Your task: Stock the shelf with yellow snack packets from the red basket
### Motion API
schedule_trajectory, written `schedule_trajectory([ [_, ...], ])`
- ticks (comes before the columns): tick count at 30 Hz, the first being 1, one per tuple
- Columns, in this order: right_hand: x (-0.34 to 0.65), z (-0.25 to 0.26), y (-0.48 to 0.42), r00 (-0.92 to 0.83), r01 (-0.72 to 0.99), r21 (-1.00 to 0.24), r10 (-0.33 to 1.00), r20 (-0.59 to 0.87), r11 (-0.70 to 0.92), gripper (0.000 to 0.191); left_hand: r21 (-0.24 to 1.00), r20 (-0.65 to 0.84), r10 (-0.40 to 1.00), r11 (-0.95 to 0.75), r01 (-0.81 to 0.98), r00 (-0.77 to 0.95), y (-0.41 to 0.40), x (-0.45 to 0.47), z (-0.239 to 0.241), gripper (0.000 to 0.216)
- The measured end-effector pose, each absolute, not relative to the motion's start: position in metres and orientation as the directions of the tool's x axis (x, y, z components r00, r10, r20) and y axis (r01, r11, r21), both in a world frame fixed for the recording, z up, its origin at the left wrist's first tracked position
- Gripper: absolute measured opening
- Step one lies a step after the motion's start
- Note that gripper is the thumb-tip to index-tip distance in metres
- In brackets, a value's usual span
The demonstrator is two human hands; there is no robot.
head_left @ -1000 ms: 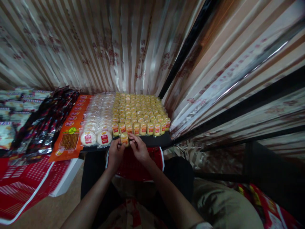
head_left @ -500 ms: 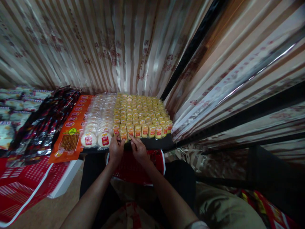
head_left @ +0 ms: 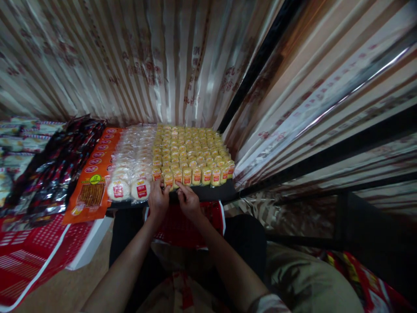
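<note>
Small yellow wrapped snack packets (head_left: 196, 174) stand upright in tight rows on a dark shelf (head_left: 215, 192), with red-and-white labels on the front row. My left hand (head_left: 158, 199) is at the front left corner of these rows, thumb and fingers closed around the edge of a front packet (head_left: 168, 177). Close beside it, my right hand (head_left: 189, 202) points its index finger at the bottom of a neighbouring packet (head_left: 177, 175). Its other fingers are loosely bent, and I see nothing held in them.
Round white wrapped crackers (head_left: 140, 190) stand left of the yellow packets. Beyond them lie an orange snack bag (head_left: 93, 182), dark shiny packets (head_left: 55, 174) and white packets (head_left: 19, 143). Red baskets (head_left: 29, 252) sit below the shelf edge. A patterned curtain (head_left: 169, 56) hangs behind; a black post (head_left: 247, 82) crosses it.
The view has shifted slightly. My right index finger has straightened along the foot of the front row, while my left hand stays at the corner packets.
</note>
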State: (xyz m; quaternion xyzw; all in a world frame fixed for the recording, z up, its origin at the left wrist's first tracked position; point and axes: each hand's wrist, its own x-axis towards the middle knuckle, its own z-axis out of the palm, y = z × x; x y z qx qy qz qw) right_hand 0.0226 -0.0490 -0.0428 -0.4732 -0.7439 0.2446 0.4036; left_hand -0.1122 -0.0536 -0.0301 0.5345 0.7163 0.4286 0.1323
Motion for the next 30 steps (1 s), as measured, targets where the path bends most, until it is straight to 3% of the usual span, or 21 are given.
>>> schedule_trajectory([
  [8, 0.026, -0.039, -0.053, -0.244, 0.459, -0.761, 0.888, 0.389, 0.459, 0.038, 0.784, 0.355, 0.842, -0.031, 0.62, -0.407, -0.059, -0.107, -0.032, 0.04],
  [11, 0.027, -0.04, -0.053, -0.248, 0.45, -0.778, 0.899, 0.362, 0.438, 0.036, 0.74, 0.418, 0.821, -0.06, 0.67, -0.389, -0.061, -0.105, -0.031, 0.034],
  [20, 0.025, -0.036, -0.056, -0.188, 0.369, -0.842, 0.919, 0.347, 0.393, 0.03, 0.746, 0.339, 0.861, 0.0, 0.666, -0.38, -0.053, -0.106, -0.029, 0.028],
  [24, 0.031, -0.035, -0.082, -0.171, 0.342, -0.849, 0.916, 0.364, 0.402, 0.024, 0.726, 0.352, 0.857, 0.005, 0.687, -0.377, -0.061, -0.106, -0.022, 0.037],
  [27, 0.04, -0.053, -0.107, -0.288, 0.409, -0.826, 0.914, 0.287, 0.389, 0.021, 0.694, 0.365, 0.837, 0.049, 0.719, -0.409, -0.074, -0.103, -0.02, 0.039],
  [30, 0.052, -0.087, -0.122, -0.306, 0.508, -0.833, 0.95, 0.062, 0.218, 0.021, 0.694, 0.421, 0.845, -0.065, 0.717, -0.33, -0.097, -0.093, -0.03, 0.024],
])
